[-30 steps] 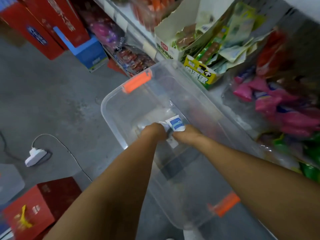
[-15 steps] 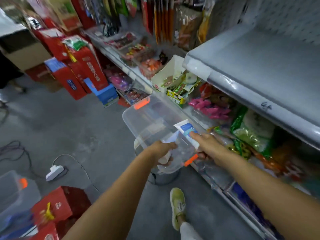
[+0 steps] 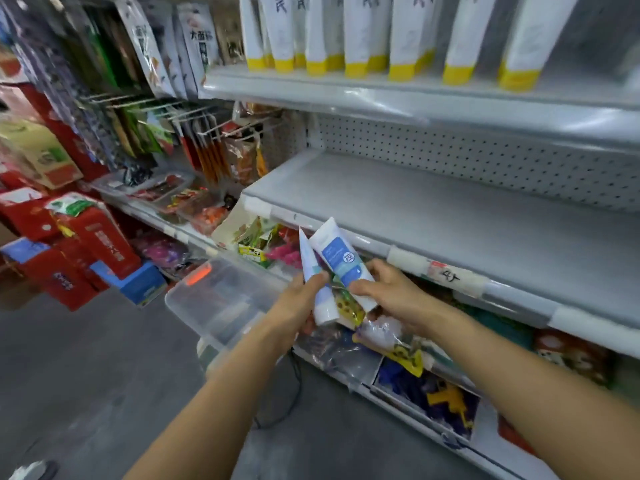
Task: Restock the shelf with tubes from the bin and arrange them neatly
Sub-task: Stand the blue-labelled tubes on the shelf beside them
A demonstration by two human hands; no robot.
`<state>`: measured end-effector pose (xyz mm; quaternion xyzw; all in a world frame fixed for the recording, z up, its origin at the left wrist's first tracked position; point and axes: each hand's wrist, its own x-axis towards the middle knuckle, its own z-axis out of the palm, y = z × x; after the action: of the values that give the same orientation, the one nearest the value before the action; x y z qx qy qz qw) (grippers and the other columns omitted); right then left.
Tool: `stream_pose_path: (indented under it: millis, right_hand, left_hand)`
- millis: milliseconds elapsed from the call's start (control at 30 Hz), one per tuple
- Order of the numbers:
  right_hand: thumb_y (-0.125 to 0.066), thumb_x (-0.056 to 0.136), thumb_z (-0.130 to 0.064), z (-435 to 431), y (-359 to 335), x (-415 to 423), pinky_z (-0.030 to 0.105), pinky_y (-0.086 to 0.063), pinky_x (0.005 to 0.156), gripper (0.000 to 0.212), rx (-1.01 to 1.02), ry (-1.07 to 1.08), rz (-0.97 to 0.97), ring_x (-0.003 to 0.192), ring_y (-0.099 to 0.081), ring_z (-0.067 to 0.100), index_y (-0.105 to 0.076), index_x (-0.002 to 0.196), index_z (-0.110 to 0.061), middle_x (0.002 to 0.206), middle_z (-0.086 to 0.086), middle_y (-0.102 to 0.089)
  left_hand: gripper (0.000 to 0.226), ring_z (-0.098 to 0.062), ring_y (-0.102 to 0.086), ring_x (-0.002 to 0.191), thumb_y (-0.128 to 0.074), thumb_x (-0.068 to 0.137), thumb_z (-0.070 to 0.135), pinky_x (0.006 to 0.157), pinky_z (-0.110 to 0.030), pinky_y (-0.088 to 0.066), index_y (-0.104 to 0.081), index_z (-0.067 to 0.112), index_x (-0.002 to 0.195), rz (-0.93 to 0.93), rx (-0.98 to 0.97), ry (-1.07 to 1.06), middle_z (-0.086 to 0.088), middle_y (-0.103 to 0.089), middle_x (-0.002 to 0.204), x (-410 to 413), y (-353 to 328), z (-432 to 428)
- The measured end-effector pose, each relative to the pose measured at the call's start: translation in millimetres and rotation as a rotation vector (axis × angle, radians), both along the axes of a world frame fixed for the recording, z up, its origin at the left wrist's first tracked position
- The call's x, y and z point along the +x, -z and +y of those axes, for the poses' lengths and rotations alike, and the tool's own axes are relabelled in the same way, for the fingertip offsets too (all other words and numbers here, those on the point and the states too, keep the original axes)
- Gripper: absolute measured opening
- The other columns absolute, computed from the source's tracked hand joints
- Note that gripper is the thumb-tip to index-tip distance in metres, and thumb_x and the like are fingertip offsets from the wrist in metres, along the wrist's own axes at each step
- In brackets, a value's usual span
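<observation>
My left hand grips a white tube with a pale blue label, its crimped end pointing up. My right hand holds a second white tube with a blue label, tilted up and to the left. The two tubes cross just below the front edge of the grey middle shelf, whose surface is bare. The clear plastic bin with an orange latch sits low at the left of my hands, and no tubes show inside it.
The top shelf carries a row of white tubes with yellow caps. Snack packets fill the lower shelf. Hanging packets and red boxes stand at the left. Grey floor lies below.
Both hands came up out of the bin, each with a tube, to the front of the middle shelf. My view swung up from the bin to the shelves.
</observation>
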<state>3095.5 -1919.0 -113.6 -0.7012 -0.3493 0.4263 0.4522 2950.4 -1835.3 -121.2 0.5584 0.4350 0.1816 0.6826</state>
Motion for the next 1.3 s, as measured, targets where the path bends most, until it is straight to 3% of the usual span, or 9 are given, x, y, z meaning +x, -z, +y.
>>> stream_pose_path:
  millis: [167,300,400,467,567,767,967,1167,1300]
  right_hand:
    - [-0.065,0.083,-0.002,-115.9,-31.7,55.9,0.036,-0.054,0.067,0.03,0.096,0.016,-0.051,0.082,-0.063,0.018,-0.052,0.108,-0.014,0.105,0.008,-0.064]
    - [-0.067,0.082,-0.001,-207.1,-65.4,108.6,0.033,-0.051,0.07,0.031,0.117,0.062,-0.162,0.084,-0.062,0.019,-0.052,0.109,-0.007,0.111,0.02,-0.065]
    - [-0.066,0.083,-0.002,-269.1,-96.1,146.4,0.03,-0.054,0.062,0.03,0.139,0.128,-0.186,0.08,-0.063,0.016,-0.052,0.109,-0.01,0.11,0.015,-0.065]
    - [-0.065,0.084,-0.005,-304.4,-116.5,169.4,0.023,-0.052,0.053,0.033,0.157,0.162,-0.212,0.079,-0.062,0.014,-0.051,0.114,-0.009,0.109,0.012,-0.065]
    - [-0.066,0.085,-0.01,-347.8,-143.4,199.2,0.024,-0.051,0.057,0.032,0.203,0.209,-0.231,0.089,-0.064,0.017,-0.052,0.113,-0.015,0.111,0.007,-0.065]
    - [-0.066,0.086,-0.014,-392.3,-178.6,239.1,0.034,-0.057,0.068,0.032,0.296,0.319,-0.283,0.098,-0.066,0.022,-0.055,0.116,-0.017,0.111,0.006,-0.067]
    - [-0.069,0.084,-0.011,-410.5,-202.8,260.1,0.048,-0.058,0.068,0.027,0.351,0.416,-0.31,0.087,-0.069,0.026,-0.061,0.11,-0.014,0.103,0.009,-0.07]
    - [-0.071,0.083,-0.012,-426.0,-225.3,279.8,0.031,-0.054,0.057,0.029,0.361,0.482,-0.405,0.08,-0.07,0.02,-0.064,0.111,-0.018,0.1,0.005,-0.072]
    - [-0.071,0.083,-0.013,-432.2,-231.6,291.7,0.038,-0.056,0.063,0.031,0.362,0.519,-0.429,0.082,-0.071,0.024,-0.063,0.112,-0.018,0.099,0.006,-0.071]
  left_hand:
    - [0.025,-0.022,-0.068,0.093,-0.052,0.094,0.018,0.065,-0.041,-0.059,-0.059,0.025,0.118,-0.083,0.038,0.091,-0.004,-0.07,0.109,66.3,-31.7,-102.2]
    - [0.029,-0.02,-0.07,0.079,-0.047,0.093,0.013,0.067,-0.04,-0.058,-0.058,0.018,0.12,-0.152,0.101,0.166,-0.009,-0.072,0.106,126.1,-64.7,-187.6]
    - [0.031,-0.022,-0.066,0.075,-0.047,0.092,0.014,0.053,-0.029,-0.052,-0.058,0.018,0.12,-0.2,0.156,0.236,-0.013,-0.07,0.11,172.0,-93.6,-241.0]
    - [0.031,-0.023,-0.068,0.082,-0.048,0.091,0.014,0.054,-0.03,-0.053,-0.059,0.018,0.12,-0.232,0.191,0.271,-0.01,-0.071,0.11,199.9,-112.5,-270.4]
    - [0.031,-0.022,-0.068,0.091,-0.047,0.093,0.018,0.062,-0.036,-0.059,-0.056,0.022,0.123,-0.249,0.29,0.342,-0.003,-0.07,0.112,235.1,-141.6,-308.3]
    - [0.026,-0.017,-0.065,0.084,-0.044,0.096,0.017,0.066,-0.043,-0.061,-0.053,0.024,0.119,-0.28,0.443,0.457,0.005,-0.067,0.104,279.0,-191.7,-349.0]
    - [0.029,-0.019,-0.063,0.079,-0.045,0.094,0.02,0.06,-0.04,-0.06,-0.053,0.018,0.123,-0.267,0.501,0.54,-0.004,-0.066,0.108,308.9,-223.2,-358.0]
    - [0.026,-0.019,-0.063,0.08,-0.049,0.094,0.022,0.056,-0.036,-0.06,-0.056,0.02,0.119,-0.307,0.5,0.573,-0.003,-0.066,0.104,337.5,-240.7,-368.2]
    - [0.025,-0.018,-0.061,0.078,-0.052,0.094,0.023,0.056,-0.037,-0.059,-0.056,0.016,0.118,-0.322,0.502,0.583,-0.004,-0.065,0.102,352.2,-244.4,-372.6]
